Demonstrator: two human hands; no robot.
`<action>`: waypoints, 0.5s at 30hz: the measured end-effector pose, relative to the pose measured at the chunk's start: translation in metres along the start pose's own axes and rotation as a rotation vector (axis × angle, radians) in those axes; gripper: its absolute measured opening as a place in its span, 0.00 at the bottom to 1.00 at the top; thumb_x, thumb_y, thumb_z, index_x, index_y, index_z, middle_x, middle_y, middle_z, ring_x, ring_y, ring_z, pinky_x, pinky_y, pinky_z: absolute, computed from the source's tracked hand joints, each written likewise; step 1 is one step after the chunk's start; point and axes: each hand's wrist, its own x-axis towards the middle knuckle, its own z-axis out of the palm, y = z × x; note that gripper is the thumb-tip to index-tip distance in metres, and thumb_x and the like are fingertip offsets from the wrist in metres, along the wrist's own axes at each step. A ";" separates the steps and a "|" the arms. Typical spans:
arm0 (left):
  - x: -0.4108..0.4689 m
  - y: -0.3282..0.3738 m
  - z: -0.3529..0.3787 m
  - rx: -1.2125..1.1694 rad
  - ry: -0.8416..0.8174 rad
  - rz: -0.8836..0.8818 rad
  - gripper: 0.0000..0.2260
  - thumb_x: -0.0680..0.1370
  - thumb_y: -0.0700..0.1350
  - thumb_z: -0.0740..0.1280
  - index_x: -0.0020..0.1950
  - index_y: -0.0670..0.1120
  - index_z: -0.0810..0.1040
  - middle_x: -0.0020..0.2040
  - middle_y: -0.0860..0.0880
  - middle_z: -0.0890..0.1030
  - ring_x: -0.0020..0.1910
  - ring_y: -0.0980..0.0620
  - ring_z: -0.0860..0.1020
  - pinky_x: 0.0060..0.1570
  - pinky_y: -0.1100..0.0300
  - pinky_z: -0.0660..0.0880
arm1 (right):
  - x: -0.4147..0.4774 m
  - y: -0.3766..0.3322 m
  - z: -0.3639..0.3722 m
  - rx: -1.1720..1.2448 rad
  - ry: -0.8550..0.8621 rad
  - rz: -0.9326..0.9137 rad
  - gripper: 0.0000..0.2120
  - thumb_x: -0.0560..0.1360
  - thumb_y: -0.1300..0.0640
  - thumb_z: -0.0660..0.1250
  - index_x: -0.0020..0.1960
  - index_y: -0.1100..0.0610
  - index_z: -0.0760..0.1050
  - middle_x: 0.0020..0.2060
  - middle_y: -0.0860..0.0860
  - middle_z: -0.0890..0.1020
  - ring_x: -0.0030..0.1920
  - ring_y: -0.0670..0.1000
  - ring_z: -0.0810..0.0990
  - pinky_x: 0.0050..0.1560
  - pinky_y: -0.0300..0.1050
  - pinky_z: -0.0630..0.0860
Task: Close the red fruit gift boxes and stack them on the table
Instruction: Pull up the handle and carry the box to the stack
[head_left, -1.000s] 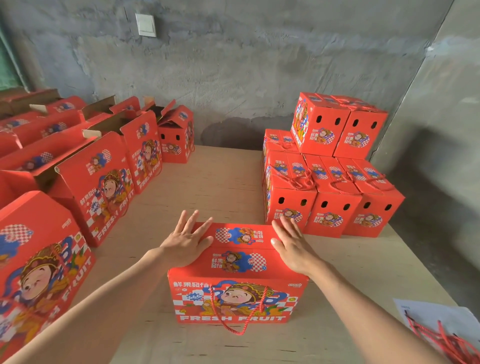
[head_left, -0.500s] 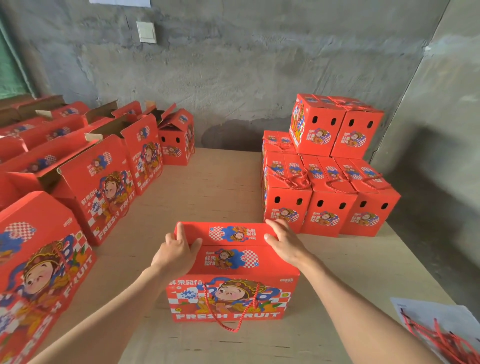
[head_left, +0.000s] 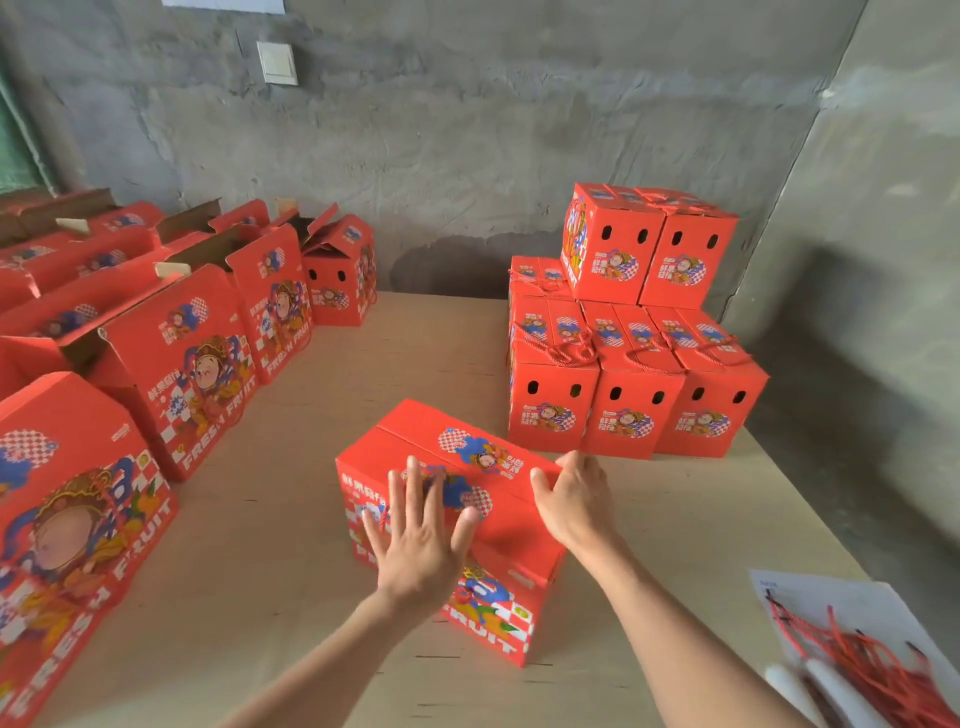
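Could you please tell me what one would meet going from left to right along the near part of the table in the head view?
Large box → left hand → right hand → paper with red cords.

A closed red cardboard gift box (head_left: 457, 441) sits mid plywood table (head_left: 363, 374). Open red cardboard boxes (head_left: 182, 364) line its left; a two-tier stack of closed red boxes (head_left: 634, 395) stands behind-right; red cords (head_left: 857, 660) lie on a white paper sheet (head_left: 831, 597), near-right.
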 end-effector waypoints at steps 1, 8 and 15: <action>0.009 -0.002 -0.001 -0.029 0.008 -0.043 0.30 0.78 0.64 0.48 0.77 0.55 0.48 0.76 0.56 0.32 0.73 0.55 0.29 0.70 0.42 0.34 | -0.007 0.005 -0.004 -0.014 -0.005 0.014 0.19 0.78 0.46 0.59 0.59 0.60 0.70 0.57 0.57 0.75 0.58 0.57 0.74 0.56 0.47 0.69; 0.070 -0.013 -0.017 -0.112 -0.124 -0.279 0.27 0.81 0.59 0.47 0.78 0.53 0.44 0.79 0.52 0.42 0.77 0.51 0.41 0.72 0.41 0.40 | -0.057 -0.002 -0.010 -0.112 -0.115 0.050 0.22 0.79 0.41 0.54 0.54 0.61 0.70 0.53 0.57 0.79 0.55 0.57 0.77 0.51 0.47 0.70; 0.053 -0.026 -0.044 -0.034 0.153 -0.219 0.25 0.80 0.60 0.51 0.48 0.41 0.76 0.52 0.38 0.78 0.51 0.37 0.76 0.46 0.52 0.70 | -0.071 -0.005 -0.001 0.363 -0.231 0.222 0.21 0.78 0.41 0.59 0.36 0.56 0.67 0.34 0.52 0.77 0.39 0.53 0.76 0.44 0.47 0.73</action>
